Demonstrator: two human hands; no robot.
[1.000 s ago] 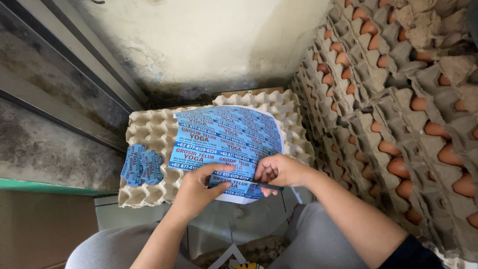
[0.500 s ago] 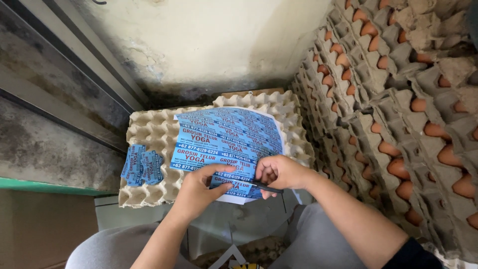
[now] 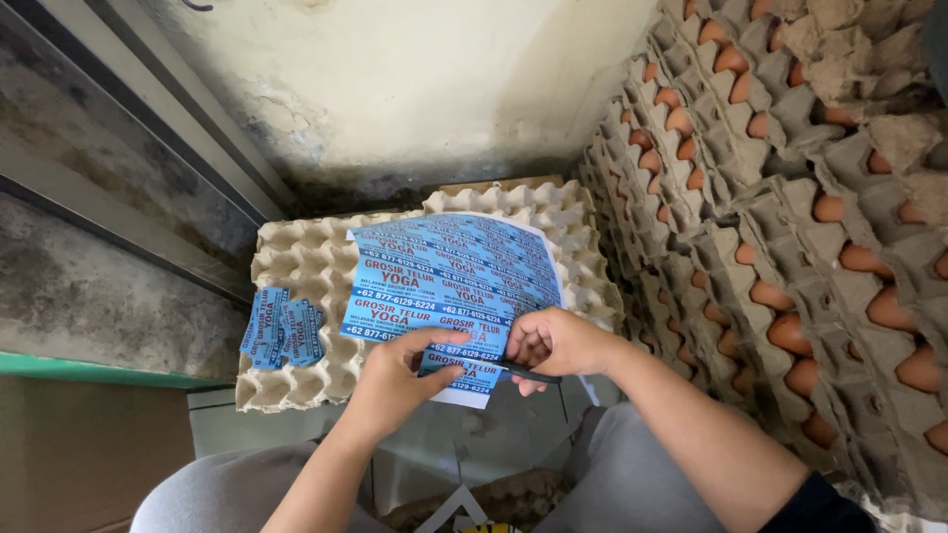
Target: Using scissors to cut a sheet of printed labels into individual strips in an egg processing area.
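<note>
A blue printed sheet (image 3: 454,281) of repeated labels lies on an empty cardboard egg tray (image 3: 296,257). My left hand (image 3: 400,380) pinches the sheet's near edge, thumb on top. My right hand (image 3: 553,345) grips dark scissors (image 3: 528,373), whose blades lie against the near edge of the sheet. A small pile of cut blue labels (image 3: 281,331) rests on the tray's left side.
Tall stacks of egg trays (image 3: 790,227) filled with brown eggs rise on the right. A stained white wall (image 3: 415,89) stands behind the tray. A metal frame (image 3: 148,168) and a green ledge (image 3: 89,367) run along the left. My grey-trousered knees are below.
Both hands stay at the sheet's near edge with only slight finger movement; the sheet and the cut pile have not shifted.
</note>
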